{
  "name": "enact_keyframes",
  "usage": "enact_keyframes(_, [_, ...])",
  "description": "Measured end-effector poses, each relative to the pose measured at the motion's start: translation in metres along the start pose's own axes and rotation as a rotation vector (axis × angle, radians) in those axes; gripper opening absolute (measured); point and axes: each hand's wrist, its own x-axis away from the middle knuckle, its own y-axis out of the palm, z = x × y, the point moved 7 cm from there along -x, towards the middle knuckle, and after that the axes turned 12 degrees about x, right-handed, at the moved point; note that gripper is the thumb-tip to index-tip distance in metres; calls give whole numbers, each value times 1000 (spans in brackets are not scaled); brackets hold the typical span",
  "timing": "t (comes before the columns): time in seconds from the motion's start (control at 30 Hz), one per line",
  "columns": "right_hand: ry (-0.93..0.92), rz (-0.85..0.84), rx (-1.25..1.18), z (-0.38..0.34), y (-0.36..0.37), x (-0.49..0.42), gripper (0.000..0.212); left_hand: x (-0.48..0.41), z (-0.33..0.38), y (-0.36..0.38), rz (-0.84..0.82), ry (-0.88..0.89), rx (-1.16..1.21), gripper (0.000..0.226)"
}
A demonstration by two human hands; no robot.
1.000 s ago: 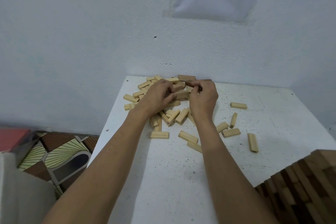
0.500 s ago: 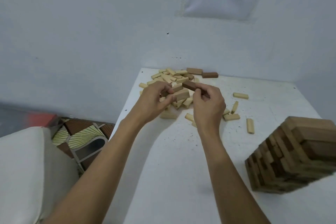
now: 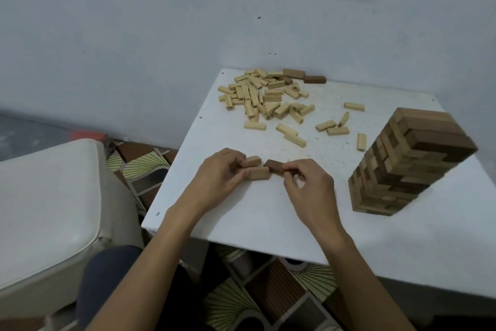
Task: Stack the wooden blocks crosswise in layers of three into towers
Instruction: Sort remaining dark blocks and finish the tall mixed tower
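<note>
My left hand (image 3: 218, 175) grips two light wooden blocks (image 3: 258, 172) low over the white table (image 3: 268, 223), near its front. My right hand (image 3: 308, 185) pinches a dark brown block (image 3: 274, 165) just to their right, its end close to the light ones. A tall tower (image 3: 402, 161) of light and dark blocks, stacked crosswise, stands at the table's right side. A pile of small pale blocks (image 3: 264, 95) lies at the far left of the table, with two larger brown blocks (image 3: 304, 76) behind it.
Several loose pale blocks (image 3: 332, 128) lie scattered between the pile and the tower. A wall runs close behind the table. A white cushioned seat (image 3: 48, 201) stands to the left, over a patterned floor (image 3: 139, 167). My knee shows below the table's front edge.
Both hands have come from the pile at the back toward the table's front, carrying the blocks. The camera has tilted down, and the tower is fully in view.
</note>
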Motion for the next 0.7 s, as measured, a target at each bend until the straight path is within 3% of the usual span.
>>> enact_keyframes(0.23, [-90,-107,211,3,7,20,17,22,5,11,105,74,-164,14])
enact_keyframes(0.37, [-130,-117,230,-5,9,27,15,30,13,20,147,72,-238,32])
enact_keyframes(0.53, [-157,-156,196,-3,7,28,10,38,21,30,60,79,-117,37])
enact_keyframes(0.7, [-171,-181,156,2,4,26,20,37,13,31,-87,68,-38,47])
